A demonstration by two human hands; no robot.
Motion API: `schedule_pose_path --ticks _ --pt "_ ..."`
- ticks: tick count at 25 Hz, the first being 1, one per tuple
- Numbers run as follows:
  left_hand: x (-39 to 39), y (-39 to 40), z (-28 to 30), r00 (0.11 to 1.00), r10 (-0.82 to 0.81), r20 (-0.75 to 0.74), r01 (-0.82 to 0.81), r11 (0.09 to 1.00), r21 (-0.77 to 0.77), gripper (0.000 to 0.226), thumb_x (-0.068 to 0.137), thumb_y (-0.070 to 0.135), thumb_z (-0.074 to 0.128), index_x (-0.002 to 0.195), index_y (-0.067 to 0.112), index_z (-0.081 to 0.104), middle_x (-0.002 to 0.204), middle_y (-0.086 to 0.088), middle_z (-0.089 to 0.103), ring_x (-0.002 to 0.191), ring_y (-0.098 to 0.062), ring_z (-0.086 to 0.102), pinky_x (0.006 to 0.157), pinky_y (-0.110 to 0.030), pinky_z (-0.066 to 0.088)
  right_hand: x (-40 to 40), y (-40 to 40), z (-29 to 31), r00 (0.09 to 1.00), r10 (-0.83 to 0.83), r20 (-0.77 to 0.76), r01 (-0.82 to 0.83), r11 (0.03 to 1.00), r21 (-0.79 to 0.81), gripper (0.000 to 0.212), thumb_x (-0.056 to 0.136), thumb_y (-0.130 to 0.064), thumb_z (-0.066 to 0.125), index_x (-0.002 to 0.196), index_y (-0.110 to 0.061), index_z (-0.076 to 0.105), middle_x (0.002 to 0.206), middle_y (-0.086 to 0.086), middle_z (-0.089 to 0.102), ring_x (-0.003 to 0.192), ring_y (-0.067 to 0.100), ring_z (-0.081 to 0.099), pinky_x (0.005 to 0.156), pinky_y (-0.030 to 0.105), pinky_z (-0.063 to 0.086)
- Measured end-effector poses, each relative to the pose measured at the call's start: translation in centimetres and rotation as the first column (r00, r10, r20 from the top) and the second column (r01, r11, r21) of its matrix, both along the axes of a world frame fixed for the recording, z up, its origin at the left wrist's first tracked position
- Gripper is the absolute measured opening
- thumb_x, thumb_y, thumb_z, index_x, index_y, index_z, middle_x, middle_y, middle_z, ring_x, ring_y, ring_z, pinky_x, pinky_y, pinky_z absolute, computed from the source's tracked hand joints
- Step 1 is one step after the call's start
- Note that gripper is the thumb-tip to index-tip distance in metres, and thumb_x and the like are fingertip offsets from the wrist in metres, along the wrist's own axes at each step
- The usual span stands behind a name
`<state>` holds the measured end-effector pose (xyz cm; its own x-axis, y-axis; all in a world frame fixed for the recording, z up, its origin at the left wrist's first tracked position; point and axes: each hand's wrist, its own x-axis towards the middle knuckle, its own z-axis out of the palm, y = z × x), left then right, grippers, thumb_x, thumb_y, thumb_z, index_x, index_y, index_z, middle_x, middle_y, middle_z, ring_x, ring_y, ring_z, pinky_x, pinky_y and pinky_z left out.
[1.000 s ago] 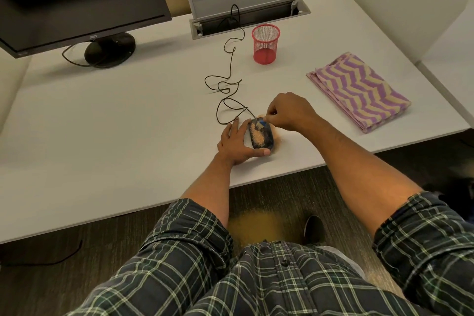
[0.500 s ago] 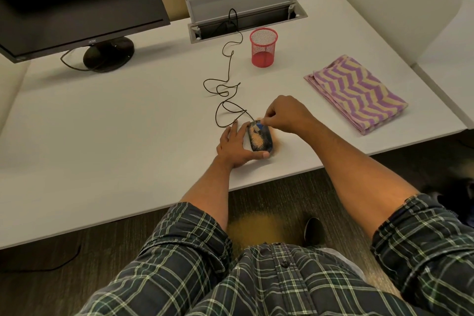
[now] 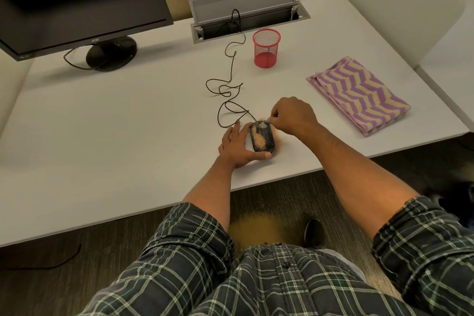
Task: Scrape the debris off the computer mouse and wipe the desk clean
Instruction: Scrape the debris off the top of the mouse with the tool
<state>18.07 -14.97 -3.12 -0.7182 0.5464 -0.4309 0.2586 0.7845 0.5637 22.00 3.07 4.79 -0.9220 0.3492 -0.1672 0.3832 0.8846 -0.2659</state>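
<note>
Warm dim light, soft shadows, wide-angle edge distortion.

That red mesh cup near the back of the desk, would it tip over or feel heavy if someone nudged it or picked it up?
The cup is probably light: its wall is see-through mesh and nothing shows inside. It stands upright, taller than wide, so a nudge near the rim would likely tip it, while one near the base might slide it on the smooth desk. Once down, its round wall would likely let it roll.
</note>
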Motion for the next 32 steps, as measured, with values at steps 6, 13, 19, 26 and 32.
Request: schedule_pose_path --ticks 6,13,19,26,32 --pt "-0.1 0.1 0.0 1.0 -0.01 -0.004 0.01 1.0 -0.02 0.12 0.067 0.075 0.074 0.157 0.047 0.0 0.167 0.01 -0.017 0.153 -0.021 -0.015 0.121 -0.055 0.005 -0.1 0.3 0.2 0.994 0.103 -0.025 -0.106 0.966 -0.236 0.02 0.085 -0.032 0.075 0.1 -0.02 0.08 0.103 -0.001 0.074 0.09 0.016 0.064 0.076 0.032 0.055" --pt "-0.1 0.1 0.1 1.0 -0.005 0.0 0.005 1.0 -0.015 0.12 0.066 0.075 0.075 0.157 0.046 0.001 0.167 0.01 -0.017 0.153 -0.019 -0.015 0.121 -0.054 0.004 -0.1 0.7 -0.4 0.999 0.015 -0.048 -0.023 0.985 -0.173 0.017 0.086 -0.029 0.074 0.098 -0.018 0.08 0.101 0.001 0.075 0.085 0.016 0.064 0.073 0.03 0.053" --pt "-0.1 0.0 -0.2 1.0 0.005 -0.009 -0.005 1.0 -0.008 0.12 0.066 0.075 0.075 0.157 0.047 0.002 0.167 0.012 -0.016 0.153 -0.018 -0.015 0.122 -0.053 0.004 -0.2 0.9 -0.3 1.0 -0.017 0.009 0.018 0.998 -0.065 0.02 0.085 -0.031 0.074 0.096 -0.015 0.079 0.09 0.004 0.075 0.075 0.019 0.065 0.065 0.029 0.051" --pt "-0.1 0.1 -0.2 1.0 -0.009 -0.017 0.008 1.0 -0.028 0.121 0.066 0.076 0.074 0.157 0.048 0.0 0.166 0.011 -0.017 0.153 -0.02 -0.014 0.121 -0.053 0.005 -0.2 0.3 -0.3 0.999 0.003 -0.034 -0.008 0.991 -0.133 0.02 0.088 -0.03 0.07 0.1 -0.017 0.079 0.096 0.004 0.076 0.08 0.019 0.065 0.071 0.032 0.055" --pt "-0.1 0.0 -0.1 1.0 -0.012 -0.008 0.011 1.0 -0.026 0.121 0.066 0.076 0.074 0.157 0.047 0.0 0.166 0.011 -0.017 0.153 -0.019 -0.015 0.121 -0.054 0.005 -0.1 1.5 -0.2 1.0 0.009 0.013 -0.005 0.97 -0.242 0.017 0.084 -0.028 0.075 0.093 -0.015 0.081 0.075 -0.003 0.07 0.065 0.011 0.06 0.056 0.025 0.046"
